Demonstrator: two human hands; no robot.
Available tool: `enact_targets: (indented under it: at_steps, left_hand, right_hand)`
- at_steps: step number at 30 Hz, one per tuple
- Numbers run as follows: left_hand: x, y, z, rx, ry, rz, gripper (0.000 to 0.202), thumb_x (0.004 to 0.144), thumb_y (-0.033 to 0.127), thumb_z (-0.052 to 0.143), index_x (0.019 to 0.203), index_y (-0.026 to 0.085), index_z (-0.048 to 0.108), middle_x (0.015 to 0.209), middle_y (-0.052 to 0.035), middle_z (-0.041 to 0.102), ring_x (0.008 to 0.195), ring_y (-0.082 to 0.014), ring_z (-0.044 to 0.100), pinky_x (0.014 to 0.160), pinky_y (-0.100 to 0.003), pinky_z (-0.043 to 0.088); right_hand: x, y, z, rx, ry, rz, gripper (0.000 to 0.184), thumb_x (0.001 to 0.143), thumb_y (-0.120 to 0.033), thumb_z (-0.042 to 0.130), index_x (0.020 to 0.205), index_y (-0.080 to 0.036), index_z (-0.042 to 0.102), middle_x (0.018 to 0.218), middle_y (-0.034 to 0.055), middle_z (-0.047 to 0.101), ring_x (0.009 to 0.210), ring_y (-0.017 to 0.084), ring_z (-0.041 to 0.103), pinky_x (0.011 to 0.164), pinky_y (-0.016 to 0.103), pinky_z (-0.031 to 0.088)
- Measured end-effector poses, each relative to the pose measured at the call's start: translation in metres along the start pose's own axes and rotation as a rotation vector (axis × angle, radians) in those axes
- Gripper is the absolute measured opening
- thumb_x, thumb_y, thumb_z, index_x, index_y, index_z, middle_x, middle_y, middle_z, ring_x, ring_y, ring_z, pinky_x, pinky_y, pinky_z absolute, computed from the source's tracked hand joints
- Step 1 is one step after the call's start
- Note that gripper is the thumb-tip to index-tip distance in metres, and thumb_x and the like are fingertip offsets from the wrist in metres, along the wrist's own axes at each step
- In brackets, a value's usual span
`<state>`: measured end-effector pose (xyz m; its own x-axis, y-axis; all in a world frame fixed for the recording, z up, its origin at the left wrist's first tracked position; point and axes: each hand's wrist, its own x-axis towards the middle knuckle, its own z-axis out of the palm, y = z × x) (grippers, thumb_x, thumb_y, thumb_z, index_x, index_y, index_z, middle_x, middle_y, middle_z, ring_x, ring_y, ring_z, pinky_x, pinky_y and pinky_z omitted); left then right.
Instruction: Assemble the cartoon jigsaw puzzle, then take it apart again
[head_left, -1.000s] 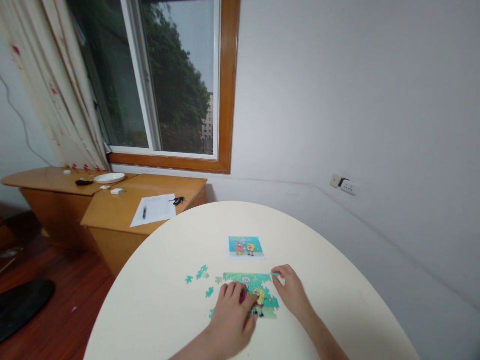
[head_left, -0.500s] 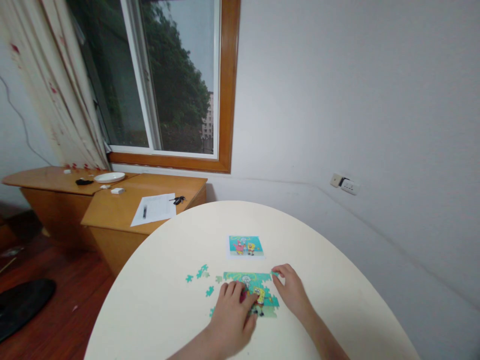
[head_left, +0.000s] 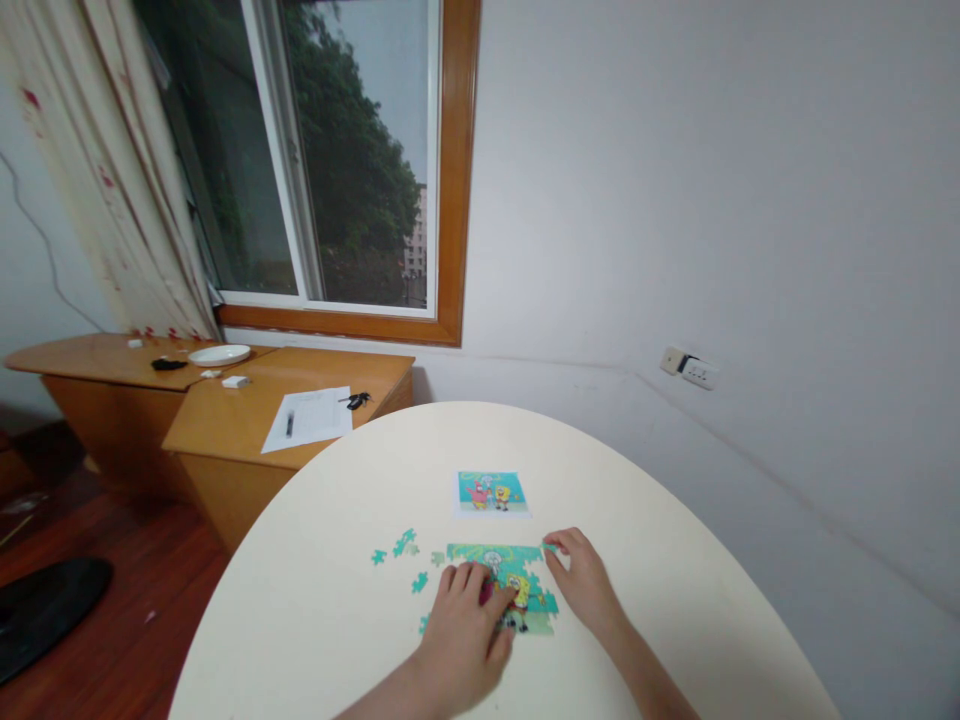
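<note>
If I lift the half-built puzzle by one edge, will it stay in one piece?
Probably not: the puzzle is many thin interlocked pieces with ragged, unfinished edges, so it would likely sag and break apart. Pushed flat on the smooth table, it might slide whole. The left hand lies flat on it.

1. Window (head_left: 352, 160), wooden frame, far left; trees and a building outside, grey daylight.
2. Pale patterned curtain (head_left: 127, 170), left of the window.
3. Wooden cabinets (head_left: 225, 440) below the window, bearing a white plate (head_left: 219, 355) and a paper sheet (head_left: 309, 417).
4. White wall (head_left: 675, 180) with socket (head_left: 690, 370), right.
5. Round cream table (head_left: 315, 620), near; dark red-brown floor (head_left: 112, 640), left.
</note>
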<state>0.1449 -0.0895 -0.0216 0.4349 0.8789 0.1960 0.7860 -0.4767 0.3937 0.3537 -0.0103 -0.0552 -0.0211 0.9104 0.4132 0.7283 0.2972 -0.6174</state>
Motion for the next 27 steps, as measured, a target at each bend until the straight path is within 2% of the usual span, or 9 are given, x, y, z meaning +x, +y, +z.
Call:
enact_targets:
  at_steps: [27]
  left_hand:
    - [-0.0001,-0.0012,0.0008,-0.008,-0.003,0.0,0.039,0.084,0.039,0.047,0.122,0.033,0.051,0.114,-0.0062,0.048,0.106,-0.0256,0.039,0.095,-0.044,0.03]
  right_hand:
    - [-0.0007,0.0032,0.002,-0.006,-0.009,-0.007,0.016,0.074,-0.02,0.049,0.078,-0.017,0.064,0.078,0.0072,0.061,0.075,0.02,0.056,0.074,0.033,0.046]
